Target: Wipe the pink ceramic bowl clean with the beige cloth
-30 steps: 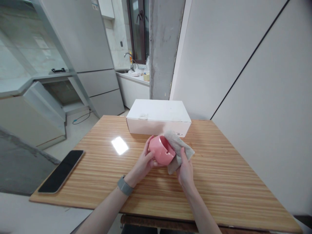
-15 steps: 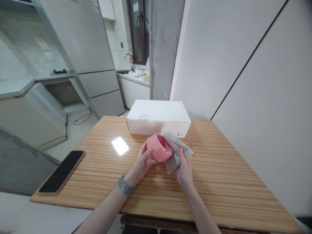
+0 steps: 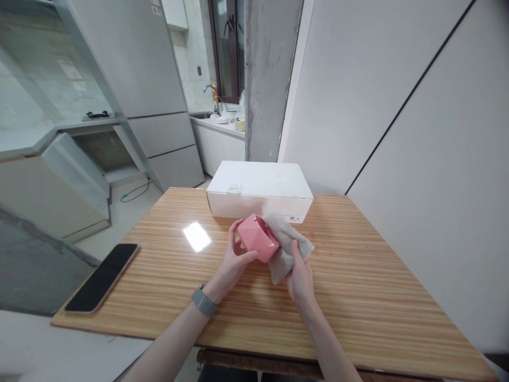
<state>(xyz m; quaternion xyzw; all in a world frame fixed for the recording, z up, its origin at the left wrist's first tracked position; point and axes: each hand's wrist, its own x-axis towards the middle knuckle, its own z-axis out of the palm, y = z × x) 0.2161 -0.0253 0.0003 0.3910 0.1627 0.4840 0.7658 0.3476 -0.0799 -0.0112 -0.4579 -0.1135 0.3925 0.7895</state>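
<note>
A pink faceted bowl-like ashtray (image 3: pixel 257 241) is tilted in my left hand (image 3: pixel 235 260), its opening turned to the right and mostly hidden. My thumb lies along its lower side and the fingers are behind its left edge. In my right hand (image 3: pixel 300 273) a folded grey cloth (image 3: pixel 285 244) is gripped between thumb and fingers. The cloth touches the right side of the ashtray, by the rim. Both are held above the wooden table (image 3: pixel 350 297), in front of a white box (image 3: pixel 258 183).
A dark tablet or large phone (image 3: pixel 102 278) lies at the table's left edge. The white box stands at the table's far side. Beyond it are a grey pillar (image 3: pixel 270 79), a sink counter with a tap (image 3: pixel 214 98) and a tall pale cabinet (image 3: pixel 131 58). A white wall (image 3: pixel 437 159) borders the right.
My left hand has turned the ashtray, so more of its faceted outside faces me and less of its inside shows. The cloth and my right hand have barely moved.
</note>
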